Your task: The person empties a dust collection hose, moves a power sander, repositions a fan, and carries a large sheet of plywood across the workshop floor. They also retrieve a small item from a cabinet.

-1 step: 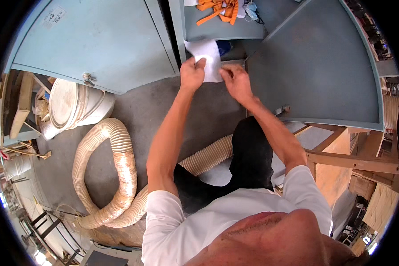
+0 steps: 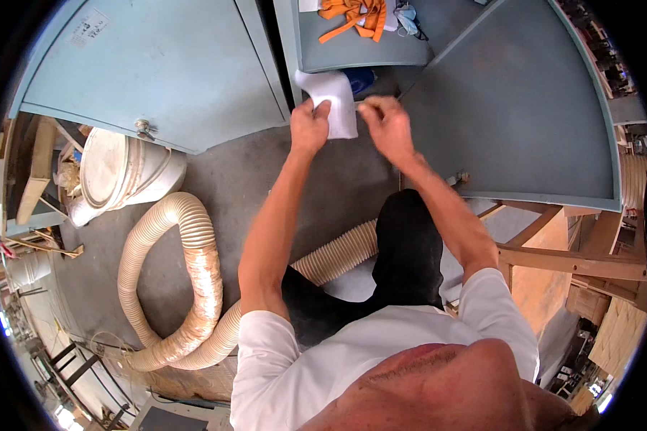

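Open cabinet (image 2: 352, 50): left hand (image 2: 309, 129) pinching upright white sheet (image 2: 334, 100).

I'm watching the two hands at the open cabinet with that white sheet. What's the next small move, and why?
Probably bring the right hand back onto the white sheet. Only the left hand pinches it, at its lower left corner, while the right hand hovers just beside its right edge. The sheet hangs loosely in front of the cabinet shelf.
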`<state>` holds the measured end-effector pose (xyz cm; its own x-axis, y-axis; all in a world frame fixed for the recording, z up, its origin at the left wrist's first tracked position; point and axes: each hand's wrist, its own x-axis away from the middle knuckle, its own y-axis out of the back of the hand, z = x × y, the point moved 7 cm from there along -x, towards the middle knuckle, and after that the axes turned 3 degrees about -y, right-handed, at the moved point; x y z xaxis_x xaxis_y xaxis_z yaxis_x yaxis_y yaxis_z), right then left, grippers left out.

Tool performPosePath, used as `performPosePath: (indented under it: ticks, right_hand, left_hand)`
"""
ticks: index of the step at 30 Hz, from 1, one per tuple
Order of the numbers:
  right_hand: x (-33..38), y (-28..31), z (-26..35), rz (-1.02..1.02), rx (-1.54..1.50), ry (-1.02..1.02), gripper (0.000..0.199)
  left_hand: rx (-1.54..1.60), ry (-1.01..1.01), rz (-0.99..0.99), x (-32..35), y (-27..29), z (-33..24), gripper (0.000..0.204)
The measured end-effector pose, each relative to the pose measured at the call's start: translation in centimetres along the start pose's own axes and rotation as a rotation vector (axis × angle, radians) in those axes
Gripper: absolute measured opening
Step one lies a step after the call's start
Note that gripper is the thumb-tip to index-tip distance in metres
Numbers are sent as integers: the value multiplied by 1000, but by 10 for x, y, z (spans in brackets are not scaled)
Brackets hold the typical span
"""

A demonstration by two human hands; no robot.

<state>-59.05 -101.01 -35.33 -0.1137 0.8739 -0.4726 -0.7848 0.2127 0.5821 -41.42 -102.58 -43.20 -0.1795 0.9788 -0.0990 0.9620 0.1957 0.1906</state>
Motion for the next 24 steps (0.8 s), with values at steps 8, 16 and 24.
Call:
performPosePath:
  ticks: [8,16,24]
  right_hand:
    - [-89,56,12,-307,-142,18,21]
    - [-185,106,70,-638,462,277,32]
    - [-250,86,17,-353,782,160,28]
  left_hand:
    - [-263,162,71,86,12,38,24]
    - [-271,221,54,134,6,62,28]
    - [-291,195,-45,137,23,40,59]
